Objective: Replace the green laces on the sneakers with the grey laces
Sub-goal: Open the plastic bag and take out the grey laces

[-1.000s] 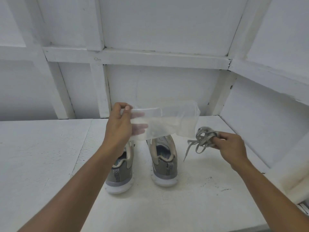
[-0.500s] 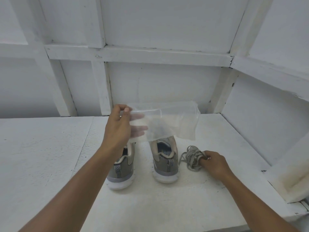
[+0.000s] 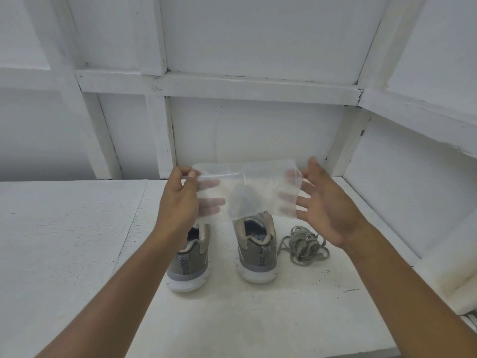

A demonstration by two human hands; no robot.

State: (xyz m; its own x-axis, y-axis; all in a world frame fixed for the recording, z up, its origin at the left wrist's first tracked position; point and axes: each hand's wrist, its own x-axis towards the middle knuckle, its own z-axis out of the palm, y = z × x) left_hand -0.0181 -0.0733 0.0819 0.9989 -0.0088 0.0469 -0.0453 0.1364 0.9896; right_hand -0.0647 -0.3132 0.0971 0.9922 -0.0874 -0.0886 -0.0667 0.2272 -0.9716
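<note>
Here, two sneakers stand on the tabletop, with one bundle of grey laces just right of them. Above them, my left hand pinches one clear bag; my right hand spreads wide, fingers behind it. The collar lettering is unreadable.

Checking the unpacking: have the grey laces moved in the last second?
Yes: the grey laces left the right hand and now lie lower, on the table beside the right-side sneaker.
</note>
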